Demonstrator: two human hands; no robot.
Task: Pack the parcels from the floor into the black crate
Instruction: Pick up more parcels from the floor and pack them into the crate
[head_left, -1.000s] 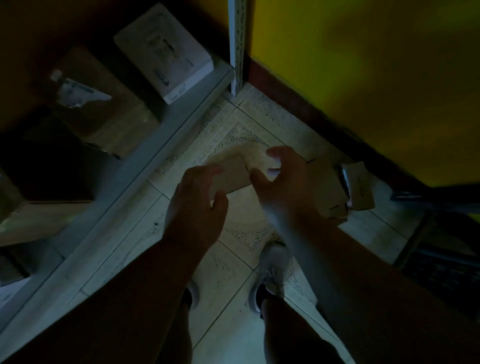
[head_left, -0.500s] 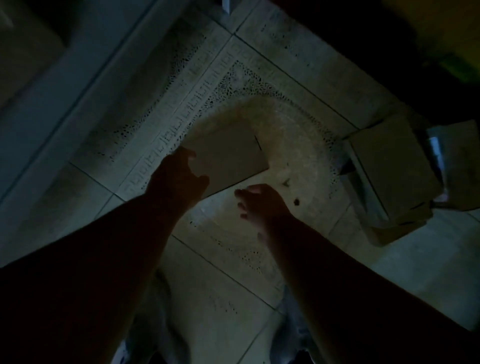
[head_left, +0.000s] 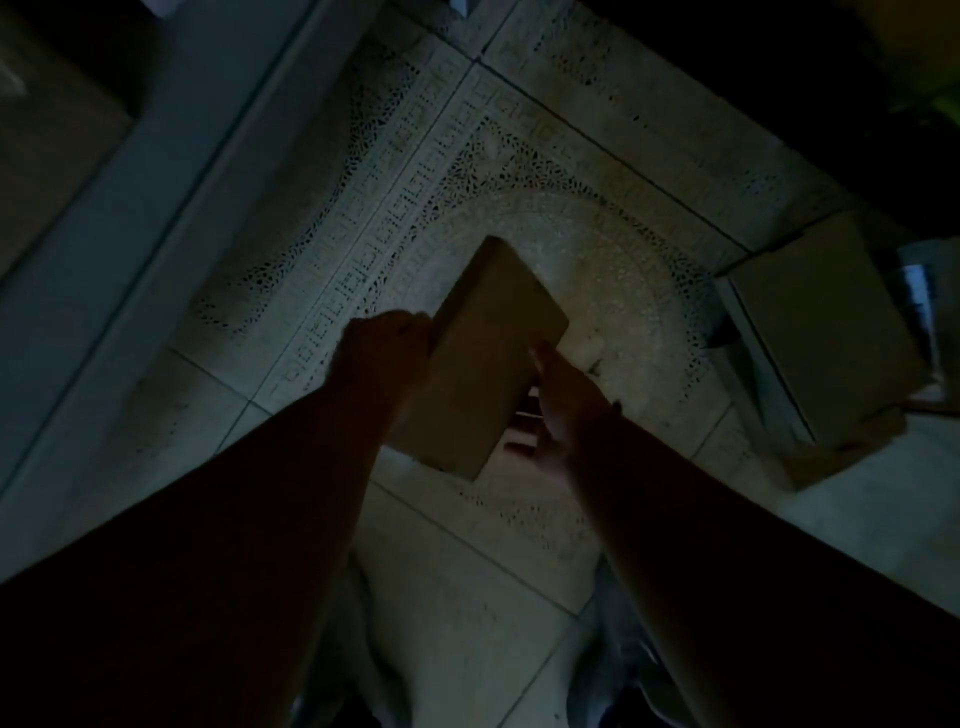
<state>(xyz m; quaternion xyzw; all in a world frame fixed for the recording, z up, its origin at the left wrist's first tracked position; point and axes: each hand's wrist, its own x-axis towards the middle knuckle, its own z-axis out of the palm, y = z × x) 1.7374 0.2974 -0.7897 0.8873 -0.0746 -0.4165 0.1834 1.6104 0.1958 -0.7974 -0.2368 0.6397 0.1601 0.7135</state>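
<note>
Above the patterned floor tiles (head_left: 519, 124), our left hand (head_left: 382, 353) gripped the left edge of a flat brown parcel (head_left: 480, 358), which we held tilted and clear of the floor. Our right hand (head_left: 558, 415) lay against its right side with fingers fairly straight beneath it. Farther right, more cardboard boxes (head_left: 826, 332) sat stacked on the floor.

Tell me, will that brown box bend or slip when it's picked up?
Probably not bend: the brown box keeps straight edges while the left hand grips one side. It seems light, since it's lifted off the floor tiles by its edges. It might slip, because the right hand only steadies it.
</note>
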